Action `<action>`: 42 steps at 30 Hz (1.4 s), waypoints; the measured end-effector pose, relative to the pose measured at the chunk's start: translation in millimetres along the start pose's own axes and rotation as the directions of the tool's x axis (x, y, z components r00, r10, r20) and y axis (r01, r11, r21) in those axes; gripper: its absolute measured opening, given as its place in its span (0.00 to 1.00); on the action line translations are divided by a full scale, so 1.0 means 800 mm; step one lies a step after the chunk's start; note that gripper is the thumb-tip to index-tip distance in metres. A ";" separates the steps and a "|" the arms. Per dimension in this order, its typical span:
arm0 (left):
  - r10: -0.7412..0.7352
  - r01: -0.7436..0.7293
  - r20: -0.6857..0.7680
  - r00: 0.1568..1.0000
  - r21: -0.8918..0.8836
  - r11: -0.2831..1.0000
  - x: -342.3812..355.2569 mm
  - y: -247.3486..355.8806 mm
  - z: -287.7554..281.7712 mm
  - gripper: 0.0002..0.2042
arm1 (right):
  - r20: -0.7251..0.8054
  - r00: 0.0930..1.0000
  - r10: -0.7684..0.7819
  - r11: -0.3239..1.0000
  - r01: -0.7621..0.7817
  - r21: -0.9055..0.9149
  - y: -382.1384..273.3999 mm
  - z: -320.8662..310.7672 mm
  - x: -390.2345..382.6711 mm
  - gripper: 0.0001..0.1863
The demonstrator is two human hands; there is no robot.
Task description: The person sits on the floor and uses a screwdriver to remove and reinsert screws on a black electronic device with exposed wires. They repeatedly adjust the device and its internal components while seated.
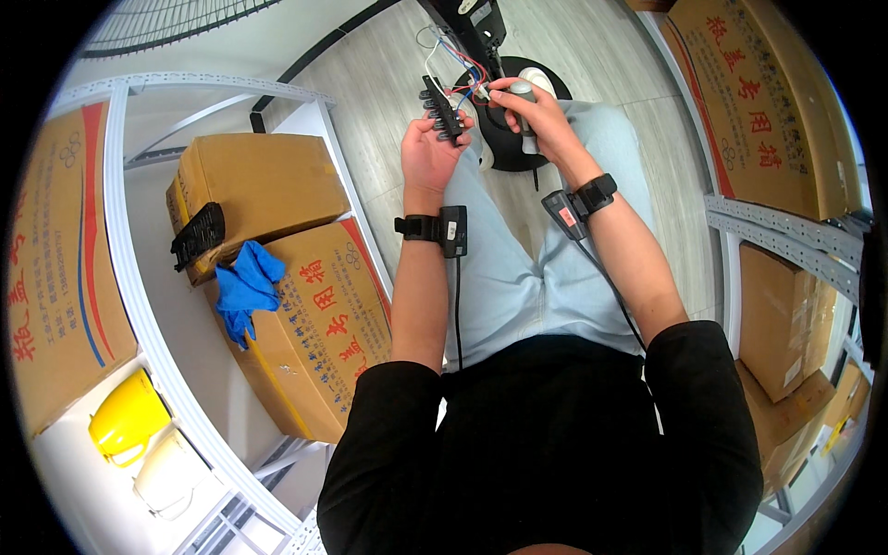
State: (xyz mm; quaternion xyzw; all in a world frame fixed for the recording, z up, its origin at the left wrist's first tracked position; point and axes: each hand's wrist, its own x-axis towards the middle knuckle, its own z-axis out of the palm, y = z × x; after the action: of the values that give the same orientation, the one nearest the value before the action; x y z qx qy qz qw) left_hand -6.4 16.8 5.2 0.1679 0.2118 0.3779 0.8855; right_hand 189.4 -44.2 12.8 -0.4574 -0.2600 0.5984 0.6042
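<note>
My left hand (432, 155) is closed round the lower end of a black switch strip (442, 109) with a row of prongs or buttons along one side. Red, blue and white wires (470, 69) run from the strip up to a black stand column (474, 26). Tucked in my right hand (546, 120) is a tool with a thick grey handle (524, 92), which looks like a screwdriver. That hand's thumb and forefinger reach the wires beside the strip; whether they pinch one is too small to tell. Below lies a round black base (511, 148) between my feet.
A black wire fan grille (166, 23) is at the upper left. White metal shelving (118, 203) holds cardboard boxes (268, 190), a blue cloth (252, 282), a black slotted part (198, 236), and yellow (129, 418) and cream mugs (172, 474). More boxes (763, 102) stand on shelves at right.
</note>
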 end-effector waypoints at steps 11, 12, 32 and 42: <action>-0.019 0.022 0.047 0.999 -0.050 0.998 -0.001 0.002 0.005 0.24 | 0.029 0.999 0.018 1.000 -0.018 -0.007 0.000 0.000 0.000 0.14; -0.019 0.021 0.050 0.999 -0.048 0.999 -0.001 0.002 0.005 0.24 | 0.032 0.999 0.016 1.000 -0.016 -0.002 0.000 0.000 -0.001 0.14; 0.255 -0.218 -0.044 0.966 0.391 0.894 0.004 -0.021 0.024 0.28 | 0.044 0.998 0.037 0.989 -0.030 -0.145 -0.002 0.005 -0.002 0.16; 0.180 -0.170 0.017 0.984 0.426 0.889 0.008 -0.023 0.016 0.33 | -0.030 0.998 -0.052 0.861 0.030 -0.507 0.019 0.010 0.002 0.27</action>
State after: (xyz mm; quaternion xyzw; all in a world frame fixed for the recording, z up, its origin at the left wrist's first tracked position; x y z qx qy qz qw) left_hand 15.0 7.7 6.5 0.3709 0.2832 0.4027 0.7875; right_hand 175.4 -43.0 2.8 -0.6069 -0.4048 0.4863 0.4810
